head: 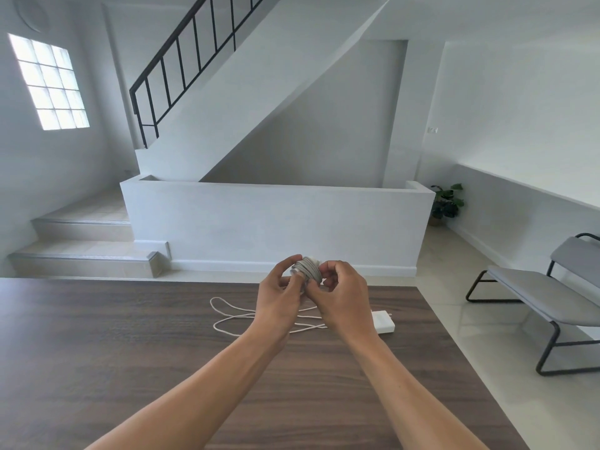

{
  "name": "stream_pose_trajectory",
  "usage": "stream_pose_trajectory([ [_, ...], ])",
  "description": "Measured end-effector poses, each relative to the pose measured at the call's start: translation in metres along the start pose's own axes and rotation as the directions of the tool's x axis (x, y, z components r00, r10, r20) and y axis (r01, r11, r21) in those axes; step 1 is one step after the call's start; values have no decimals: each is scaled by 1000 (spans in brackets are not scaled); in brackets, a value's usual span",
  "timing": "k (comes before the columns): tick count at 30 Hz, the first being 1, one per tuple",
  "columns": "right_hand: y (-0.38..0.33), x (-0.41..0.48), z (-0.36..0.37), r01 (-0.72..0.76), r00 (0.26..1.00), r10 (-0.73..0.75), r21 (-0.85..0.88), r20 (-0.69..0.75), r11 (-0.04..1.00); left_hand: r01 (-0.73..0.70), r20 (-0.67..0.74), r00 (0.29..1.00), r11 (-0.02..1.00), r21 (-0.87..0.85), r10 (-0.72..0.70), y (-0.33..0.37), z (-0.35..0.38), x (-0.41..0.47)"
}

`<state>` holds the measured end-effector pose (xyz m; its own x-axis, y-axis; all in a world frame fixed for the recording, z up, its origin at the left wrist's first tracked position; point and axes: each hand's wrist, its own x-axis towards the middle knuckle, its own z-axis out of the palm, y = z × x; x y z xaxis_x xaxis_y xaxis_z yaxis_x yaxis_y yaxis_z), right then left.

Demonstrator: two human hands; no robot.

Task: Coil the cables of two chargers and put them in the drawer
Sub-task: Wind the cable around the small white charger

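1. Hands, two. The left hand curls round the left side of the coil, with the thumb over its top. The right hand pinches the coil's right side with bent fingers. Both grip it.
2. Coil, one. Grey cable wound into a tight bundle, held in the air between the two hands, above the table's far edge. A white part shows at its left; what it is cannot be told.
3. Cable, one. White and loose, lying in long loops on the table near the far edge, partly hidden behind the hands.
4. Adapter, one. A white block lying flat on the table towards the far right corner, just beside the right wrist.
5. Table, one. Dark wood-grain top; both forearms reach across it from the near edge.
6. Seat, one. Grey pads on a black tube frame, on the pale tiled floor off the table's right edge.
7. Plant, one. Potted, in the far right corner of the room.
8. Low wall, one. White, beyond the table's far edge.
9. Steps, two, left of the low wall.
10. Staircase, one, with a black railing.
11. Window, one. Glass block, upper left.
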<state>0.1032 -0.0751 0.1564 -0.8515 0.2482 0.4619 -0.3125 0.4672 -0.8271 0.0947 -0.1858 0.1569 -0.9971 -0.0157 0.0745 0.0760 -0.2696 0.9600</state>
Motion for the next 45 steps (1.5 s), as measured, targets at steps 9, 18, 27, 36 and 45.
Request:
stream_pose_trajectory([
  [9,1,-6,6,23,998,-19,68,-61,997,34,-8,999,991,-128,-35,5,2,3],
  [18,5,-3,4,26,997,-20,68,-79,997,43,28,999,990,-137,-40,7,4,5],
  [27,10,0,4,68,998,-68,-33,-14,997,71,42,997,991,-115,-66,4,-2,7],
  [36,8,-7,13,135,987,-133,19,-94,991,61,5,998,972,-225,-61,6,-3,10],
  [45,16,-14,8,4,999,6,188,-53,982,82,68,995,987,-136,-73,0,-13,6],
])
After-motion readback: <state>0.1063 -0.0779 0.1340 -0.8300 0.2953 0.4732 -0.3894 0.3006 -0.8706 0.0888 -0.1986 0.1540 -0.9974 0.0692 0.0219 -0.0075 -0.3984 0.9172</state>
